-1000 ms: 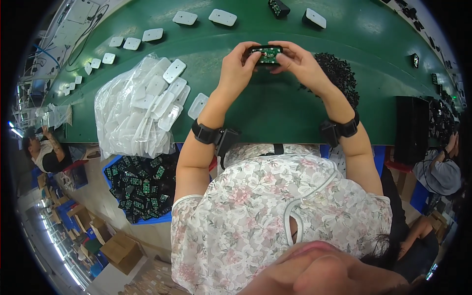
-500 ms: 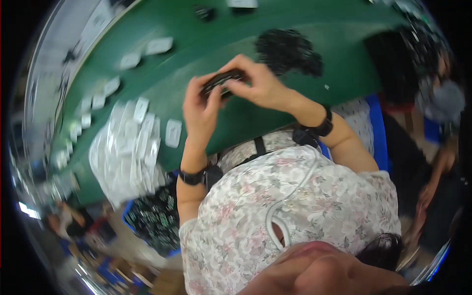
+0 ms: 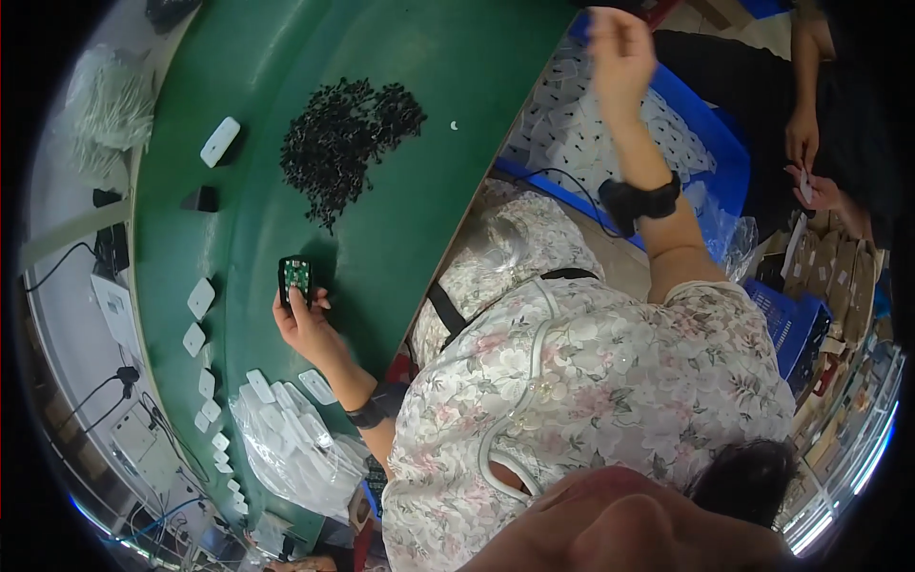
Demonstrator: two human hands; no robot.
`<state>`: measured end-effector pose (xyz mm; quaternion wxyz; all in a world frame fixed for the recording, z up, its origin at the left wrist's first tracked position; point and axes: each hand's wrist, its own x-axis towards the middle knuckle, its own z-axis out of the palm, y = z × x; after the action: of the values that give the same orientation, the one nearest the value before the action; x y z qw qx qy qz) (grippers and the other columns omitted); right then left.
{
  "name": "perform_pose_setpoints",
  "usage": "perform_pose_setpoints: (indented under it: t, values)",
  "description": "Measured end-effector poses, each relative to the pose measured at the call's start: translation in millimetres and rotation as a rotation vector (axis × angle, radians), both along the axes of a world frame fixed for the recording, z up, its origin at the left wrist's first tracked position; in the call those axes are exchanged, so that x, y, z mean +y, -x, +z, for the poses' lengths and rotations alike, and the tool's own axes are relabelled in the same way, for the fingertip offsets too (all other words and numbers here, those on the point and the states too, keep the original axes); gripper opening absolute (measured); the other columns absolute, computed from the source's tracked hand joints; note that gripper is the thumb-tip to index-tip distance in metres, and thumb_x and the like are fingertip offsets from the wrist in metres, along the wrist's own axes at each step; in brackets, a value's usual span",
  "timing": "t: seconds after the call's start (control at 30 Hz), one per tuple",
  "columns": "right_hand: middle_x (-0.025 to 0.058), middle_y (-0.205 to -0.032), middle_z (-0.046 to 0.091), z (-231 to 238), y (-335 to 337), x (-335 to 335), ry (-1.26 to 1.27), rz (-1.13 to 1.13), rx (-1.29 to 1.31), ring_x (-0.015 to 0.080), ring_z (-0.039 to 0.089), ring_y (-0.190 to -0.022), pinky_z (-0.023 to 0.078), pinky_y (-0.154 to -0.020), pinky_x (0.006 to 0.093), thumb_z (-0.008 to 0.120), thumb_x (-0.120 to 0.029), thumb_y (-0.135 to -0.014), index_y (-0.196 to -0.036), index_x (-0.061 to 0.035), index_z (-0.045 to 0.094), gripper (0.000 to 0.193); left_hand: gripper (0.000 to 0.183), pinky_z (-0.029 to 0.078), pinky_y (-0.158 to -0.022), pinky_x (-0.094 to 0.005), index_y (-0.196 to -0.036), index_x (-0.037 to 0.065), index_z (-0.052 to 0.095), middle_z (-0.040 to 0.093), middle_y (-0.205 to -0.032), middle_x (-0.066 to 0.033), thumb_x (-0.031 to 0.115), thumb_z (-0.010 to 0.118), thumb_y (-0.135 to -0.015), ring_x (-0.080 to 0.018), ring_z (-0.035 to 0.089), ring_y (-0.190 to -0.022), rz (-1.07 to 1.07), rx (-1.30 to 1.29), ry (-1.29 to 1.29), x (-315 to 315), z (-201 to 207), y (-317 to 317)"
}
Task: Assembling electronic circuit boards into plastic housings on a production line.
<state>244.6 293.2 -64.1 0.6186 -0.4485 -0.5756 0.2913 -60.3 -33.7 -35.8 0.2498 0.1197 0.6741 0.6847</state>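
Within left hand: black-cased circuit board; right hand well apart.

Spread across a green tabletop: heap of small black parts, white scrap near it, curving row of white plates with one dark wedge-shaped piece, clear bag of similar plates.

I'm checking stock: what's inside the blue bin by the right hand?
The blue bin holds dark-dotted pale pieces; anything beneath them is covered, and the right hand and forearm hide some.
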Motion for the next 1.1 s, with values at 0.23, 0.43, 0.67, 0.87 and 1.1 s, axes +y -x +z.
perform_pose_setpoints:
  t: [0.23,0.43,0.67,0.87,1.1]
  values:
    - [0.0133,-0.105,0.066,-158,-124,62,0.666,-0.198,-0.752,0.0309,0.062,-0.097,0.049,-0.081,0.0416,0.066,-0.049,-0.08,-0.115,-0.0091,0.06,0.054,0.014,0.043,-0.053,-0.0217,-0.103,0.0,0.054,0.062,-0.085,-0.0093,0.012,0.055,-0.095,-0.0147,0.059,-0.063,-0.031,0.035,0.033,1,-8,3]
    - [0.0134,-0.137,0.046,-159,-87,80,0.548,-0.045,-1.508,0.0333,0.042,-0.127,0.041,-0.099,0.0436,0.07,-0.062,-0.069,-0.132,-0.0105,0.046,0.085,0.014,0.044,-0.051,-0.0219,-0.102,0.001,0.054,0.063,-0.085,-0.0089,0.012,0.055,-0.095,-0.0141,0.059,-0.062,-0.022,0.036,0.04,-12,-5,8]
    - [0.0116,-0.141,0.042,-152,-76,105,0.691,0.044,-1.752,0.0317,0.036,-0.132,0.037,-0.102,0.0474,0.072,-0.067,-0.062,-0.135,-0.0113,0.044,0.096,0.015,0.045,-0.051,-0.0211,-0.103,0.001,0.054,0.062,-0.085,-0.0092,0.013,0.055,-0.095,-0.0141,0.06,-0.063,-0.027,0.034,0.047,-8,-2,7]
    - [0.011,-0.14,0.044,-146,-72,103,0.677,0.087,-1.738,0.0322,0.038,-0.132,0.04,-0.1,0.0465,0.073,-0.064,-0.062,-0.133,-0.0118,0.045,0.092,0.018,0.045,-0.052,-0.0215,-0.106,-0.001,0.053,0.062,-0.088,-0.0095,0.013,0.054,-0.095,-0.0146,0.06,-0.064,-0.022,0.033,0.057,-8,-3,7]
    - [0.0251,-0.122,0.055,-257,-149,116,0.265,0.297,-0.963,0.0402,0.052,-0.115,0.045,-0.094,0.0429,0.073,-0.035,-0.074,-0.124,-0.0006,0.05,0.065,0.025,0.046,-0.056,-0.0248,-0.116,-0.002,0.049,0.062,-0.093,-0.0115,0.01,0.054,-0.094,-0.0183,0.061,-0.067,-0.034,0.004,0.106,5,14,-5]
